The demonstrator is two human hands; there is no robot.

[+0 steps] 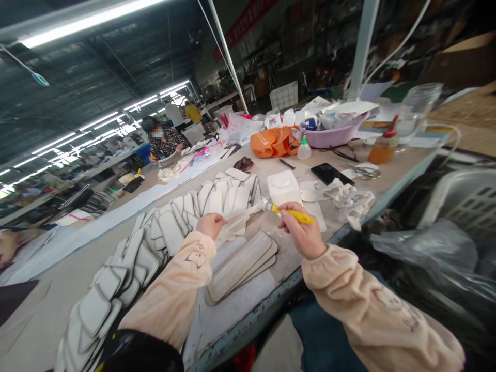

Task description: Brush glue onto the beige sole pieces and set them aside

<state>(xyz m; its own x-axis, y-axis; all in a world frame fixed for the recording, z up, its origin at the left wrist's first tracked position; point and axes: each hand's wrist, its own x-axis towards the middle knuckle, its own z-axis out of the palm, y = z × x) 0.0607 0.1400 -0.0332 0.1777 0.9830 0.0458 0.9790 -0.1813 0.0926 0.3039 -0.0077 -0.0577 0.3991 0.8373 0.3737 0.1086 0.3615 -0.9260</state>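
My right hand (300,231) is closed round a yellow-handled brush (289,212) whose bristles touch the end of a pale flat insole piece (241,219). My left hand (210,225) is closed, pinching that same piece near its other end. Just below them a short stack of long beige pieces (242,263) lies on the worktable (50,294). To the left, several white padded pieces (170,232) lie overlapped in a long row.
A white tray (284,187), a crumpled rag (351,201), a black phone (331,173), scissors (362,171), an orange glue bottle (383,144), an orange bag (273,141) and a purple basin (333,135) sit at the far right. A seated person (165,139) works further along. A white basket (465,201) stands right.
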